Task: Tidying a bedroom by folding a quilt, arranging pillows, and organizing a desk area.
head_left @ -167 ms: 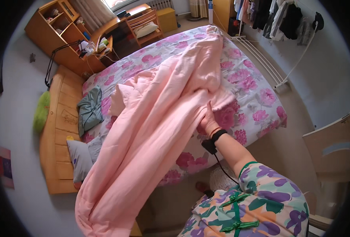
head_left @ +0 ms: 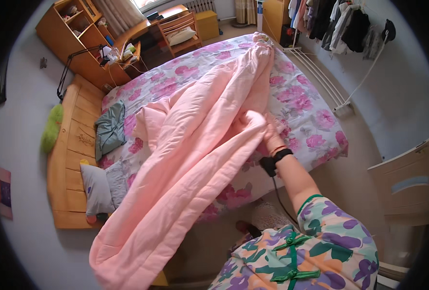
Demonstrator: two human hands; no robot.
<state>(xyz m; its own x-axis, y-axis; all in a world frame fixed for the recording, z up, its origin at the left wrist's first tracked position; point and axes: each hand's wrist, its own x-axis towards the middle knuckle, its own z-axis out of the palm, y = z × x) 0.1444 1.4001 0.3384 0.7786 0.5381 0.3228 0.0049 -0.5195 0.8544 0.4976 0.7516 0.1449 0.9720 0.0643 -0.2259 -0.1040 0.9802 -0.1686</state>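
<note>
A long pink quilt (head_left: 200,130) lies in loose folds slantwise across the bed, from its far edge toward me. Its near end hangs over the bedside at the lower left. My right hand (head_left: 271,134) is closed on the quilt's right edge, where a fold bulges up beside it. The fingertips are partly hidden by the cloth. A black band and a corded black device are on that wrist. My left hand does not show. Under the quilt is a white sheet (head_left: 296,99) with pink flowers.
At the wooden headboard (head_left: 72,159) are a grey pillow (head_left: 97,188) and a folded grey-green cloth (head_left: 110,130). Behind the bed stand a desk with shelves (head_left: 74,38) and a chair (head_left: 180,34). A white clothes rack (head_left: 321,77) is at the right.
My right hand has moved a little to the right, with the quilt's edge in it. The fold by the hand has risen and the near part has shifted.
</note>
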